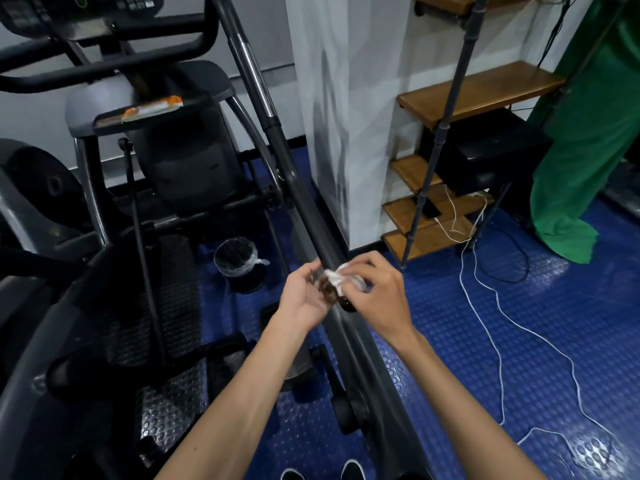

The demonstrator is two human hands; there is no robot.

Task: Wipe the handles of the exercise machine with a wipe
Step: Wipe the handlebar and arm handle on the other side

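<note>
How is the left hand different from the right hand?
The left hand faces palm up, left of the bar; the right hand shows its back, on the bar's right. The right hand's fingers curl over the white wipe; the left hand cups the wipe's soiled brown end from below. Both hands hold the same wipe in front of the bar.

The right hand point(377, 292) hides most of the wipe point(337, 278); the machine's console point(79, 8) is cut off at the top edge.

Bin point(239, 263) left of bar point(311, 209); shelves point(450, 161) right.
</note>
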